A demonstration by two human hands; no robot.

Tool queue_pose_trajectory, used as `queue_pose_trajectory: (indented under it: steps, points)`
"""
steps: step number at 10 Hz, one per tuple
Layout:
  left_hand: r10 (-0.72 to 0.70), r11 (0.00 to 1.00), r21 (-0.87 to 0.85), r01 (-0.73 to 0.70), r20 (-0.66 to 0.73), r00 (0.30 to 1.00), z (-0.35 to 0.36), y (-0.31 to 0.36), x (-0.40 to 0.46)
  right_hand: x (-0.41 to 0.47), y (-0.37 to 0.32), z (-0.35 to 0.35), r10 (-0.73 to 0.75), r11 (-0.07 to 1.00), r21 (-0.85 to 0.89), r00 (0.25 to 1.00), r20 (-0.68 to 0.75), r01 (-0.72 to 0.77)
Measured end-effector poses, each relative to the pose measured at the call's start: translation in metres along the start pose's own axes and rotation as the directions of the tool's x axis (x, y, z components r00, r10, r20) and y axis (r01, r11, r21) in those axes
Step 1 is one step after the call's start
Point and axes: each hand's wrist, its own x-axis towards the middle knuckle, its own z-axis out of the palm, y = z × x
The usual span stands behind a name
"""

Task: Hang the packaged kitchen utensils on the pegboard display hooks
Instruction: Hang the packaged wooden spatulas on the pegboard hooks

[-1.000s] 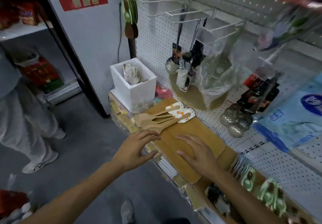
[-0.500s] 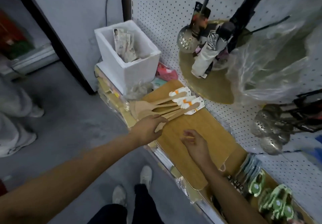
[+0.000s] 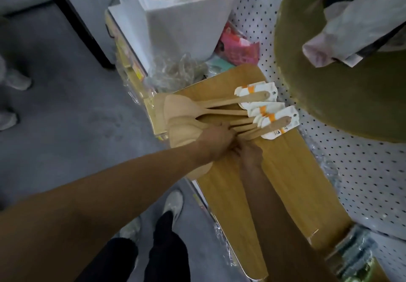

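Both hands meet on the wooden spoons (image 3: 222,114) lying on the board (image 3: 292,172): left hand (image 3: 216,141) grips the handles, right hand (image 3: 250,155) pinches them.

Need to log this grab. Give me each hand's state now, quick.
Left hand: fingers curled over the wooden spatulas at their handles, gripping the bunch.
Right hand: at the same handles, its fingers hidden; cannot be told.

arms (image 3: 123,185): bare, no sleeves | trousers (image 3: 162,251): black | shoes (image 3: 174,202): pale grey
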Motion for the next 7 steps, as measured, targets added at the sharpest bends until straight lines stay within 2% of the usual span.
queue_pose_trajectory:
  steps: [1,2,3,5,6,7]
  points:
    - [-0.096,0.978,-0.185,0.095,0.002,0.995,0.001,0.016,-0.004,0.014,0.017,0.0,0.024,0.999,-0.033,0.997,0.077,-0.021]
    - [-0.102,0.937,-0.333,0.107,0.034,0.994,0.001,0.022,-0.016,-0.015,0.02,-0.008,0.038,0.997,0.061,0.999,0.029,-0.039]
    - [-0.1,0.891,-0.44,0.112,0.049,0.994,-0.002,0.031,-0.037,-0.053,0.025,-0.022,0.104,0.945,0.308,0.994,0.039,-0.111]
    - [0.015,0.833,-0.549,0.07,0.15,0.989,-0.033,0.065,-0.104,-0.146,0.033,-0.052,0.204,0.913,0.358,0.979,0.023,-0.198]
    - [0.065,0.802,-0.596,0.04,0.154,0.986,-0.05,0.081,-0.141,-0.206,0.029,-0.067,0.188,0.915,0.357,0.982,0.03,-0.186]
    - [0.112,0.782,-0.623,0.019,0.171,0.979,-0.075,0.099,-0.182,-0.262,0.032,-0.079,0.074,0.958,0.278,0.997,-0.011,-0.068]
